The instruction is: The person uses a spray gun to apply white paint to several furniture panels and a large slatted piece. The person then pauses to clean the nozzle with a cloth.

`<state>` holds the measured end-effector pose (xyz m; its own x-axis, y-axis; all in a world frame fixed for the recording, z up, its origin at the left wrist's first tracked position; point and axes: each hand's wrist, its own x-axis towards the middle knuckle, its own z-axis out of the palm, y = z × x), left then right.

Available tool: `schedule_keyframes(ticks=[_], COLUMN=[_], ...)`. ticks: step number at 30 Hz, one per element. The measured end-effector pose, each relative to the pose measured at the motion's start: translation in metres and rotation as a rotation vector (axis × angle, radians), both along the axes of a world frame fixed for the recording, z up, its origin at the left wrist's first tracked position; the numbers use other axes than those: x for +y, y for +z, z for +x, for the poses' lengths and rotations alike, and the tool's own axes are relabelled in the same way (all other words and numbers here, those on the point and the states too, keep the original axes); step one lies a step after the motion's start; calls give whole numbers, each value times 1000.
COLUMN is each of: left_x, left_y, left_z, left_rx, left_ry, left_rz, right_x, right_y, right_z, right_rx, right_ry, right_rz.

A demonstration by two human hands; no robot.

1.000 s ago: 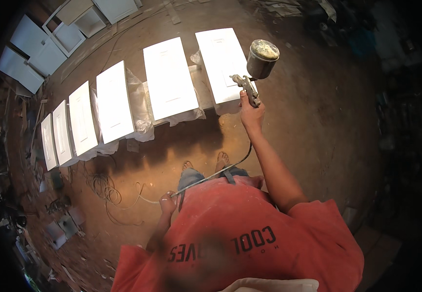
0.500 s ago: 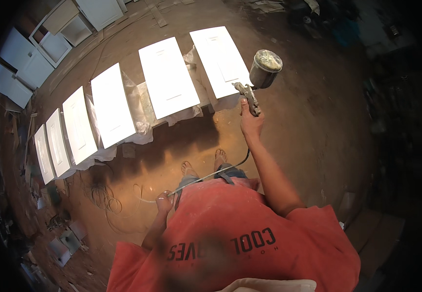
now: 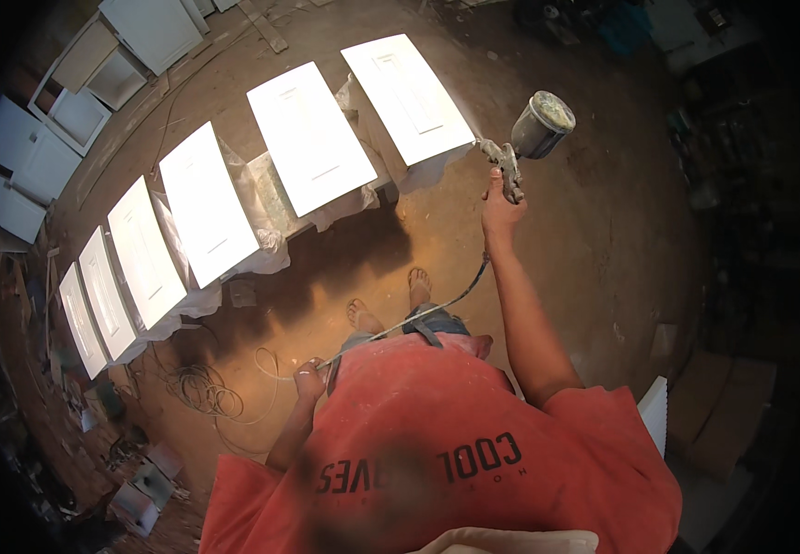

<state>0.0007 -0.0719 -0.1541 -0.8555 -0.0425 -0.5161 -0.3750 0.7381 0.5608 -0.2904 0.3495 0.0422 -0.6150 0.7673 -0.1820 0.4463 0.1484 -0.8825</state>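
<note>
My right hand [image 3: 503, 214] is wrapped round the handle of a paint spray gun [image 3: 503, 166], whose paint-stained cup [image 3: 544, 125] sits at its upper right. The gun's nozzle is just beside the right edge of the rightmost white panel [image 3: 409, 97]. From the grip a thin hose [image 3: 455, 297] hangs and crosses in front of my shorts. My left hand [image 3: 307, 379] is closed round that hose by my left hip. Several white panels [image 3: 312, 138], each with a raised rectangle, lie in a row on a support draped with plastic sheet.
A coil of hose [image 3: 201, 390] lies on the brown floor to the left. More white panels [image 3: 30, 148] and an open cabinet frame [image 3: 77, 115] stand at the far left. Cardboard [image 3: 718, 406] is at the lower right. Dark clutter lines the right edge.
My right hand has moved right with the spray gun, from over the rightmost panel's near corner to beyond its right edge. The left hand still grips the hose. The view has shifted slightly.
</note>
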Motion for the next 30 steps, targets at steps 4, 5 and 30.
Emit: schedule_keyframes(ticks=[4,5,30], left_x=[-5,-6,-32], left_y=[2,2,-16], left_z=[1,0,9], left_rx=[-72,-101,-48], left_ry=[9,12,-52], left_rz=[-7,-16,7], right_x=[-8,-12,-27], right_y=[-1,-5,-7], right_z=[17,22,72], right_rx=[46,47,27], right_ry=[22,43,54], right_rz=[31,28,32])
